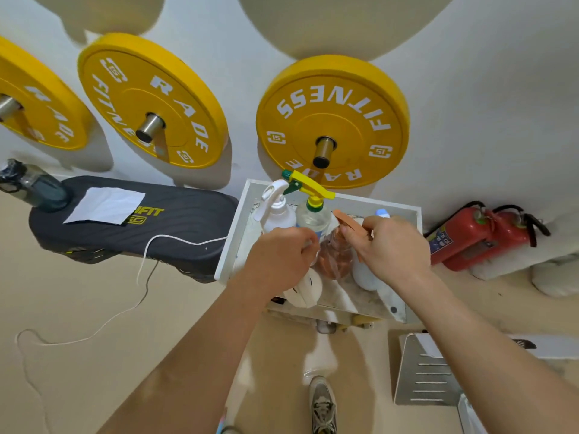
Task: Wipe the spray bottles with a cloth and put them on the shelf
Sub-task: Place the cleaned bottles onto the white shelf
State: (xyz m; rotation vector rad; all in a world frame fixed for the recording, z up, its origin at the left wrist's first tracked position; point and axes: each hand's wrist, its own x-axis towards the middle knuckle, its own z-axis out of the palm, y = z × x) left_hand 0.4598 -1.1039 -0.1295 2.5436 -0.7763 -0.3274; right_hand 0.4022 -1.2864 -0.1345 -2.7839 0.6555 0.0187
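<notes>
On the white shelf (404,211) stand a white spray bottle (277,208) and a clear one with a yellow and green trigger (311,211). An orange spray bottle (333,255) stands in front of them between my hands. My right hand (391,245) grips its orange trigger head. My left hand (282,255) is closed against the bottle's left side; what it holds is hidden. A pale bottle with a blue cap (382,213) shows behind my right hand. A white cloth (105,205) lies flat on the black bench (125,233) to the left.
Yellow weight plates (332,120) hang on the wall above the shelf. Two red fire extinguishers (476,236) lie on the floor at right. A dark drinking bottle (34,186) stands on the bench end. A white cord (94,330) trails across the floor. A metal plate (426,371) sits lower right.
</notes>
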